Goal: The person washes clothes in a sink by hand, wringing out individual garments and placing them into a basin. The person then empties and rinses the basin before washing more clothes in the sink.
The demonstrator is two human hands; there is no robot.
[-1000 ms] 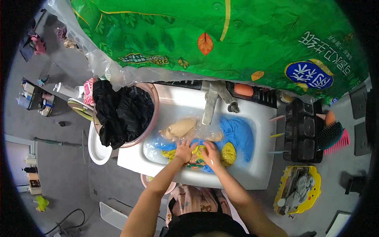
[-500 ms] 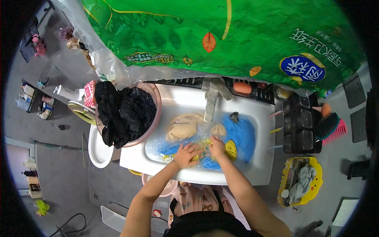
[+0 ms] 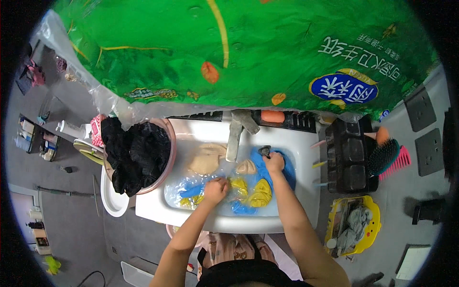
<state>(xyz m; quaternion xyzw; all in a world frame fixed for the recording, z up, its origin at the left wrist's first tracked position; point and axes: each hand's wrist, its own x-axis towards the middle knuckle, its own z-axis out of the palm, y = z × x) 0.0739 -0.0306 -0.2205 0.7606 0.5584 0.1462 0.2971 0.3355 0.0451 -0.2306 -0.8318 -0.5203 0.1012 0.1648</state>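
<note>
Wet laundry soaks in cloudy water in the white washbasin (image 3: 224,224). At the right side of the basin my right hand (image 3: 275,165) is closed on a blue cloth (image 3: 287,168), right beside a small dark grey bunched piece (image 3: 264,151). My left hand (image 3: 216,190) is curled at the water's surface, between a blue piece (image 3: 192,190) and a yellow cloth (image 3: 260,193); whatever its fingers hold is hidden. A beige cloth (image 3: 206,160) floats farther back, left of the grey tap (image 3: 234,138). A smaller beige lump (image 3: 245,167) lies near the tap.
A pink basin (image 3: 172,143) heaped with black clothes (image 3: 136,153) rests on the washbasin's left edge. A large green plastic package (image 3: 267,52) overhangs the back. At right are a black holder (image 3: 345,155) with brushes and a yellow basket (image 3: 372,225) of grey cloths.
My right hand has moved away from the middle, back and right to the blue cloth. My left hand has gone from spread fingers to curled. The head view has shifted slightly.
</note>
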